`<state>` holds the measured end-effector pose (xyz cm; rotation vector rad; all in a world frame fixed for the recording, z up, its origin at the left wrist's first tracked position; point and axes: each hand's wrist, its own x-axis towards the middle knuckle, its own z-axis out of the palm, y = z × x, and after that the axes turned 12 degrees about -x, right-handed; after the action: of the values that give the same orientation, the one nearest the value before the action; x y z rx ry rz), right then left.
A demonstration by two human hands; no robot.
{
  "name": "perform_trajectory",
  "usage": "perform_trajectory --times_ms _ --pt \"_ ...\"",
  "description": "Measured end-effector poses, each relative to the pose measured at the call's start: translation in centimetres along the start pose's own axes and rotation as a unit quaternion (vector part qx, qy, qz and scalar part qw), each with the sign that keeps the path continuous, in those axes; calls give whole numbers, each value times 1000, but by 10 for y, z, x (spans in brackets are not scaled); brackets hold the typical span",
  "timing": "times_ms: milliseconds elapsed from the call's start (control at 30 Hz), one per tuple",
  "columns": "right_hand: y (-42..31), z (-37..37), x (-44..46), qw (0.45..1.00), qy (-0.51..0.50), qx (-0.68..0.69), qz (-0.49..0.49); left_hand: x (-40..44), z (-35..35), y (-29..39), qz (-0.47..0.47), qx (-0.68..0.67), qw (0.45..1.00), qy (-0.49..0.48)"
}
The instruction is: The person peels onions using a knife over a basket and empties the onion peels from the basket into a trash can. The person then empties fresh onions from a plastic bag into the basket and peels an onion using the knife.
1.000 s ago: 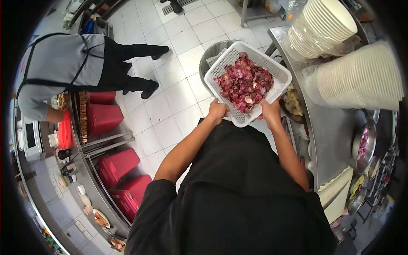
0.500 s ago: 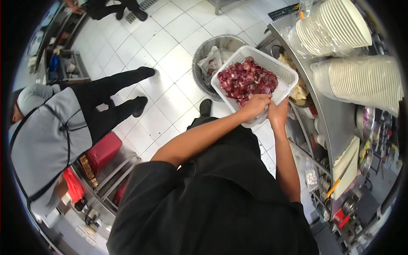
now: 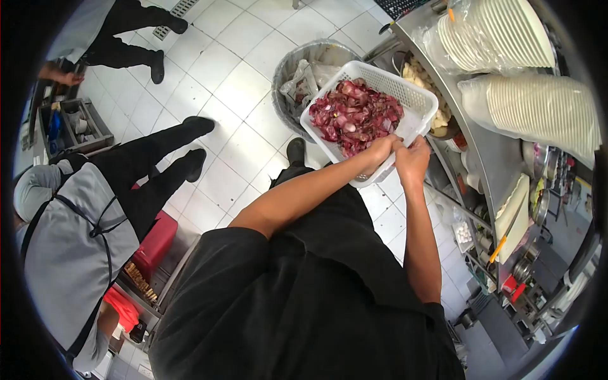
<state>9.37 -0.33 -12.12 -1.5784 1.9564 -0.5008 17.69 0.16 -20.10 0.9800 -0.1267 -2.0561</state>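
A white perforated plastic basket (image 3: 415,95) is held out in front of me, partly over a round bin. It carries a heap of red onion skins (image 3: 354,117), dark purple and papery, massed toward its left side. My left hand (image 3: 380,153) is closed on the near rim. Close beside it, my right hand (image 3: 412,161) also grips that rim near the right corner; some fingers of both hands are hidden. The bin (image 3: 278,95) has a clear plastic liner, with crumpled wrapping (image 3: 299,85) inside.
A metal counter (image 3: 472,117) on the right bears wrapped stacks of white bowls (image 3: 532,111) and a cutting board (image 3: 512,218) with an orange-handled knife (image 3: 498,248). Below it sits a pan of pale pieces (image 3: 421,79). Two people (image 3: 79,244) stand at the left on white tiles (image 3: 234,152).
The basket has shifted slightly left and up in view, both hands still on its rim. At the upper left, a second person's legs and arm show more fully.
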Motion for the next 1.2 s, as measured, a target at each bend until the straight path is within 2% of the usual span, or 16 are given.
perform_trajectory --times_ms 167,233,267,367,467,633,767,800,900,1033,1200 --pt "-15 -6 -5 985 -89 144 38 -5 0 11 -32 -13 999 -31" --pt "-24 -3 -8 984 -102 143 23 -4 -9 9 -38 27 998 -32" --pt "-27 0 -9 984 -109 143 15 -2 -12 7 -32 5 999 -41" --pt "-20 13 -9 984 -103 115 -87 -9 -15 13 1 -61 996 -67" --pt "-26 21 -9 984 -91 -7 -150 -27 -14 32 31 -117 990 -79" --pt "-57 27 -18 980 -66 -53 -177 -25 -29 39 6 -161 983 -90" --pt "-66 33 -23 976 -59 -69 -196 -7 -48 29 34 -184 967 -170" --pt "-65 36 -21 963 -38 -112 -242 -13 -48 34 31 -195 965 -172" --pt "-67 43 -27 955 -19 -104 -278 -12 -57 35 23 -244 948 -201" --pt "-71 46 -33 955 -74 -139 -253 -2 -73 24 -7 -288 931 -224" --pt "-64 50 -32 954 -40 -131 -266 -2 -71 24 -17 -275 935 -223"
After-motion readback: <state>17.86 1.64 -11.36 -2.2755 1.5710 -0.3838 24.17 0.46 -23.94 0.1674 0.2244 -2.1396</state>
